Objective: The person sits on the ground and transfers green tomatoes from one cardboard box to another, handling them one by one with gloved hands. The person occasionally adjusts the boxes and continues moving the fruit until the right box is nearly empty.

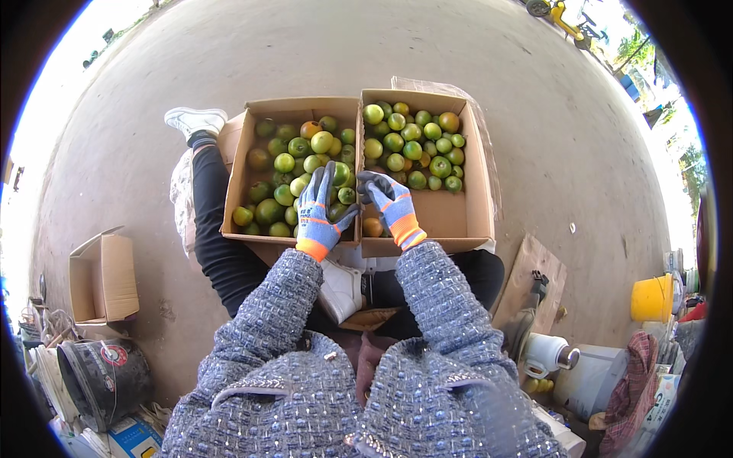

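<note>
Two open cardboard boxes stand side by side before me, the left box [233,197] and the right box [484,189]. Green and orange tomatoes [299,147] fill much of the left one. In the right box, more tomatoes [412,150] lie mostly toward the far side, and bare cardboard shows at the near right. My left hand [322,212], in a blue-grey glove with orange trim, is over the left box, fingers spread, against a green tomato [340,174]; whether it grips this is unclear. My right hand [392,205], gloved alike, has curled fingers at the shared wall; its fingertips' contents are hidden.
An empty cardboard box [103,277] and a black bucket [106,383] stand at the left. At the right are a wooden board [529,280], a white jug [544,352], a grey bucket [592,378] and a yellow bucket [651,299]. My legs flank the boxes.
</note>
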A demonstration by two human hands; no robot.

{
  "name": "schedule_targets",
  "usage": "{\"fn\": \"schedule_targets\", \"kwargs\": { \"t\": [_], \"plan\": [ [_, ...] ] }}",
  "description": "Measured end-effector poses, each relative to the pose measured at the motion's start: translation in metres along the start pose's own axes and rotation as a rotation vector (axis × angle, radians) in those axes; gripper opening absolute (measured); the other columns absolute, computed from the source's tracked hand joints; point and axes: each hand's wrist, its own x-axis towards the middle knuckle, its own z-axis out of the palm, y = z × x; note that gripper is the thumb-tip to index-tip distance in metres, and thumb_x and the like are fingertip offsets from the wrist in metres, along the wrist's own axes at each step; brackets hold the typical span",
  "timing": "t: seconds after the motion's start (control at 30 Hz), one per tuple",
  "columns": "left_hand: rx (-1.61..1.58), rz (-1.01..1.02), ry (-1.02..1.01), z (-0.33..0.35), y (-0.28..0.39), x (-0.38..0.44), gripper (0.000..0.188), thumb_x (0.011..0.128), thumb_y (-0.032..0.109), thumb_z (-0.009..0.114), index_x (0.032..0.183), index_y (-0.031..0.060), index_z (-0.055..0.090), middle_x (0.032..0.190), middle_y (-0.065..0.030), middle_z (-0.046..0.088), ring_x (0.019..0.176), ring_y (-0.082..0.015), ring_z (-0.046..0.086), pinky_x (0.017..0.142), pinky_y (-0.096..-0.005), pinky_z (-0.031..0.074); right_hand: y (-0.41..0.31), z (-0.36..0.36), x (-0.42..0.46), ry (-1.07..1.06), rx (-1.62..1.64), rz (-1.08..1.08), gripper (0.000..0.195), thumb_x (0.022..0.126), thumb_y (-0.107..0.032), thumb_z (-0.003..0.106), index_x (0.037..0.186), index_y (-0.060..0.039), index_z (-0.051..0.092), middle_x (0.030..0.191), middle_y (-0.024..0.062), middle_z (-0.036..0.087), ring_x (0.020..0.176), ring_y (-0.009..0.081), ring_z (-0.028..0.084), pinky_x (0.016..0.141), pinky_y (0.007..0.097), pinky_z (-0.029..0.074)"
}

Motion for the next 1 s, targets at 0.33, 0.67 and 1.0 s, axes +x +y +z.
{"fn": "schedule_targets", "kwargs": {
  "t": [0.33, 0.67, 1.0],
  "plan": [
    [0.055, -0.025, 0.084, 0.014, -0.018, -0.005, 0.082, 0.076, 0.021, 0.072, 0.145, 0.005, 0.03, 0.14, -0.0167, 0.042, 0.128, -0.034, 0.041, 0.107, -0.0439, 0.03, -0.013, -0.023, -0.007, -0.173, -1.318, 0.415, 0.059, 0.082, -0.052, 0.059, 0.126, -0.012, 0.058, 0.119, 0.0118, 0.063, 0.112, 0.0302, 0.059, 0.096, 0.0413, 0.043],
    [0.144, 0.136, 0.087, 0.0, 0.005, -0.001, 0.084, 0.069, 0.025, 0.076, 0.14, 0.0024, 0.038, 0.138, -0.0175, 0.045, 0.126, -0.035, 0.043, 0.108, -0.0427, 0.031, -0.005, -0.026, -0.007, -0.19, -1.358, 0.5, 0.06, 0.079, -0.049, 0.066, 0.122, -0.0085, 0.059, 0.124, 0.0159, 0.059, 0.117, 0.0332, 0.053, 0.098, 0.041, 0.042],
    [0.288, 0.312, -0.023, 0.002, 0.004, -0.003, 0.083, 0.07, 0.032, 0.076, 0.14, 0.0059, 0.04, 0.139, -0.0122, 0.046, 0.131, -0.0312, 0.037, 0.112, -0.046, 0.023, -0.006, -0.013, -0.022, 0.133, -0.11, 0.194, 0.028, 0.088, -0.019, 0.067, 0.11, -0.0025, 0.065, 0.089, -0.0001, 0.065, 0.07, 0.0073, 0.055, 0.061, 0.023, 0.046]
  ]
}}
